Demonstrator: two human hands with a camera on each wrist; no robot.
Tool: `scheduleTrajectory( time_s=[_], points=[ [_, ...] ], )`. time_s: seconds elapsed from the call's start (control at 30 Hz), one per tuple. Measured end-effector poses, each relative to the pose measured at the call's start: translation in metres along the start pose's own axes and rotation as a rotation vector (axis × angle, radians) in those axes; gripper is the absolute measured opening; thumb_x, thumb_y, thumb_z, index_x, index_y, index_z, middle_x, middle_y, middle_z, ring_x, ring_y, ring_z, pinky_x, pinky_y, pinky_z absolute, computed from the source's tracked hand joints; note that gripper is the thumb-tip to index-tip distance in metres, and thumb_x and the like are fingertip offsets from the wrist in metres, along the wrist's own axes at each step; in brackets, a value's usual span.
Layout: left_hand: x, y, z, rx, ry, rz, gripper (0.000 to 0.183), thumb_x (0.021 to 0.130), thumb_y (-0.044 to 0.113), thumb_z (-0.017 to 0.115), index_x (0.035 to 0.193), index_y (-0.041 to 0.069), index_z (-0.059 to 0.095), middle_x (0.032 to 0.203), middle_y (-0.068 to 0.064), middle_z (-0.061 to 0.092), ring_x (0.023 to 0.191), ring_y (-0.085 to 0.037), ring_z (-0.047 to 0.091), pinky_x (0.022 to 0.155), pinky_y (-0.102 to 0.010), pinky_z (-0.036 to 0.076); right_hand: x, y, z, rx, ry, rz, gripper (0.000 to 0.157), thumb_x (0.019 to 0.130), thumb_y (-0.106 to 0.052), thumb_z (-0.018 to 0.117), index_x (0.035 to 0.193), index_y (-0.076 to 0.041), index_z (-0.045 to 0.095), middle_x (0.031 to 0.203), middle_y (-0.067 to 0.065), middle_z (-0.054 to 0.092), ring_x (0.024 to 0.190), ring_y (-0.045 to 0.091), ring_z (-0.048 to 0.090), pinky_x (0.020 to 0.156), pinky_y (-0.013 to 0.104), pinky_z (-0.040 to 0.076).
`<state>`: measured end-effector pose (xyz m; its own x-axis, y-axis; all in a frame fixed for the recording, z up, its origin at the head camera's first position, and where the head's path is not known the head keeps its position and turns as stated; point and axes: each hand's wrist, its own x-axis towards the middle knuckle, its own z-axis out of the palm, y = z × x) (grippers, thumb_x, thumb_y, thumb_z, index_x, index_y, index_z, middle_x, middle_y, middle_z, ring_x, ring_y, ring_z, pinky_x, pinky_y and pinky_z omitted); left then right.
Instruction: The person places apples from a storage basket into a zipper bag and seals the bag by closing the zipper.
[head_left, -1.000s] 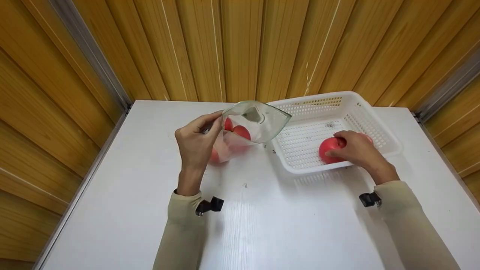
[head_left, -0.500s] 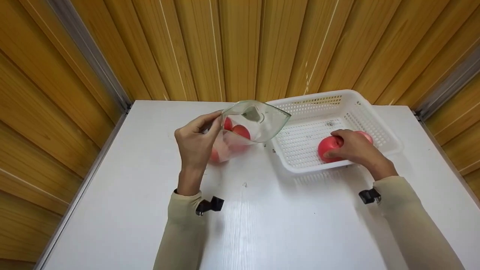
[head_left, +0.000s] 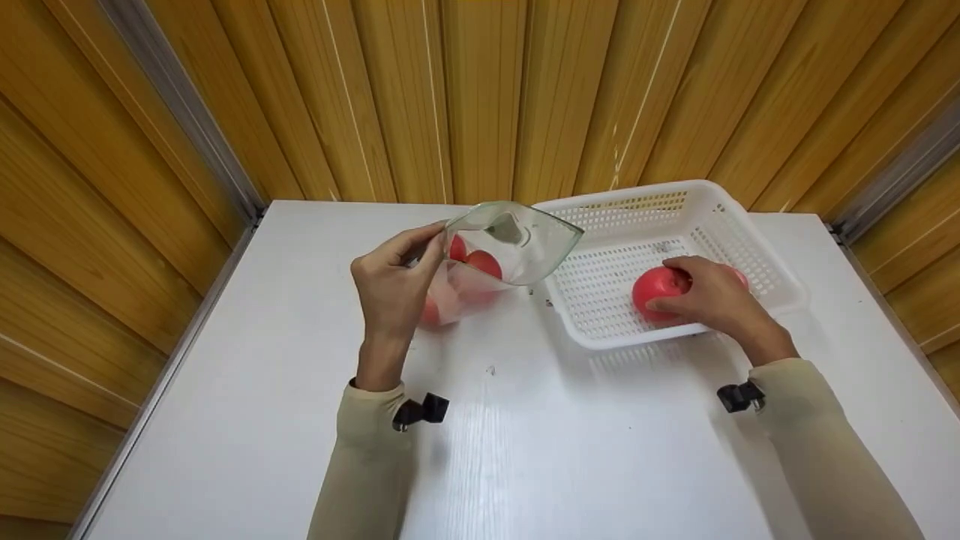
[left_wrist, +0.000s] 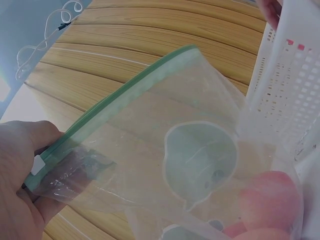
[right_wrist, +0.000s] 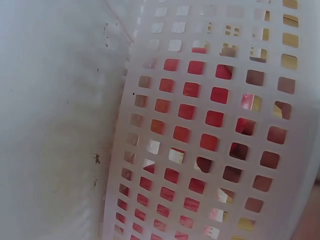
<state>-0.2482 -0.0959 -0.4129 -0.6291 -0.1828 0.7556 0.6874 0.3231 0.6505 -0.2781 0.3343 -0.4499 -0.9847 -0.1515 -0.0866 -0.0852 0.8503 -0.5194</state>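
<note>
In the head view my left hand (head_left: pixel 395 289) pinches one top corner of a clear zip bag (head_left: pixel 551 251), whose mouth gapes. Several red apples (head_left: pixel 484 264) sit low inside it. The left wrist view shows the bag's green zip strip (left_wrist: pixel 117 95) and white slider (left_wrist: pixel 38 165) by the thumb. On the right, my right hand (head_left: pixel 712 294) grips a red apple (head_left: pixel 651 294) inside a white perforated basket (head_left: pixel 600 343), thumb on the near side. Another apple (head_left: pixel 741 277) lies partly hidden behind that hand. In the right wrist view the basket wall (right_wrist: pixel 200 120) covers most of the apples.
The basket stands right of the bag on a white table (head_left: pixel 525 450). A wood-slat wall (head_left: pixel 480 97) rises along the table's back edge, with more slats left and right. Black cameras are strapped at both wrists.
The right hand and the apple in its grip have shifted slightly left and away inside the basket. The left hand and bag stay nearly still.
</note>
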Motion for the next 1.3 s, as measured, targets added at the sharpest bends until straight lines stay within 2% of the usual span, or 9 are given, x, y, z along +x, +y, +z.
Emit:
scheduleTrajectory(
  time_s=[0.37, 0.63, 0.83, 0.93, 1.03, 1.13, 1.17, 1.3],
  points=[
    [0.0, 0.002, -0.001, 0.01, 0.012, -0.005, 0.011, 0.093, 0.001, 0.08, 0.103, -0.002, 0.083, 0.099, -0.008, 0.081, 0.086, -0.013, 0.077, 0.078, -0.029, 0.063, -0.006, -0.008, 0.003, 0.034, 0.145, -0.037, 0.085, 0.088, -0.032, 0.089, 0.155, 0.0, 0.047, 0.147, 0.027, 0.052, 0.129, 0.049, 0.049, 0.104, 0.068, 0.048],
    [0.0, 0.002, -0.002, 0.013, 0.016, -0.011, 0.01, 0.093, 0.0, 0.08, 0.103, -0.002, 0.083, 0.099, -0.008, 0.081, 0.085, -0.013, 0.077, 0.077, -0.029, 0.063, -0.012, -0.027, 0.009, 0.078, 0.278, -0.16, 0.082, 0.086, -0.029, 0.092, 0.152, -0.002, 0.052, 0.144, 0.022, 0.058, 0.125, 0.042, 0.055, 0.101, 0.064, 0.052],
    [0.0, 0.002, -0.001, 0.006, 0.018, -0.012, 0.01, 0.093, -0.001, 0.08, 0.102, -0.003, 0.083, 0.099, -0.008, 0.081, 0.086, -0.013, 0.077, 0.077, -0.029, 0.063, -0.012, -0.042, 0.012, 0.128, 0.327, -0.189, 0.084, 0.084, -0.033, 0.094, 0.153, -0.006, 0.054, 0.145, 0.017, 0.059, 0.127, 0.037, 0.057, 0.102, 0.06, 0.053],
    [0.0, 0.002, -0.001, 0.011, 0.021, -0.008, 0.009, 0.092, -0.001, 0.08, 0.101, -0.003, 0.083, 0.097, -0.008, 0.081, 0.084, -0.013, 0.077, 0.076, -0.028, 0.063, -0.012, -0.047, 0.014, 0.149, 0.358, -0.206, 0.083, 0.083, -0.033, 0.094, 0.152, -0.006, 0.056, 0.145, 0.016, 0.06, 0.127, 0.036, 0.059, 0.102, 0.053, 0.054],
    [0.0, 0.002, -0.001, 0.017, 0.022, -0.006, 0.009, 0.092, 0.0, 0.08, 0.101, -0.002, 0.083, 0.096, -0.009, 0.081, 0.082, -0.014, 0.077, 0.076, -0.028, 0.063, -0.012, -0.05, 0.017, 0.18, 0.399, -0.234, 0.081, 0.082, -0.031, 0.095, 0.15, -0.006, 0.058, 0.144, 0.014, 0.062, 0.126, 0.034, 0.061, 0.102, 0.029, 0.052],
    [0.0, 0.002, -0.001, 0.021, 0.02, -0.012, 0.01, 0.092, 0.0, 0.081, 0.102, -0.002, 0.083, 0.097, -0.008, 0.081, 0.083, -0.013, 0.077, 0.077, -0.029, 0.063, -0.012, -0.053, 0.021, 0.218, 0.428, -0.255, 0.08, 0.082, -0.031, 0.095, 0.149, -0.006, 0.059, 0.143, 0.012, 0.063, 0.127, 0.032, 0.061, 0.098, 0.011, 0.044],
    [0.0, 0.002, -0.001, 0.022, 0.02, -0.014, 0.01, 0.093, 0.001, 0.081, 0.102, -0.002, 0.083, 0.097, -0.008, 0.081, 0.083, -0.013, 0.077, 0.078, -0.029, 0.063, -0.012, -0.054, 0.022, 0.232, 0.436, -0.262, 0.08, 0.082, -0.031, 0.095, 0.149, -0.006, 0.06, 0.143, 0.012, 0.063, 0.127, 0.031, 0.061, 0.097, 0.008, 0.043],
    [0.0, 0.002, -0.001, 0.026, 0.02, -0.021, 0.01, 0.093, 0.002, 0.081, 0.102, -0.002, 0.083, 0.098, -0.008, 0.081, 0.083, -0.013, 0.077, 0.078, -0.029, 0.063, -0.012, -0.06, 0.026, 0.277, 0.458, -0.272, 0.078, 0.083, -0.031, 0.094, 0.149, -0.008, 0.06, 0.144, 0.011, 0.062, 0.13, 0.031, 0.06, 0.104, 0.018, 0.048]
  ],
)
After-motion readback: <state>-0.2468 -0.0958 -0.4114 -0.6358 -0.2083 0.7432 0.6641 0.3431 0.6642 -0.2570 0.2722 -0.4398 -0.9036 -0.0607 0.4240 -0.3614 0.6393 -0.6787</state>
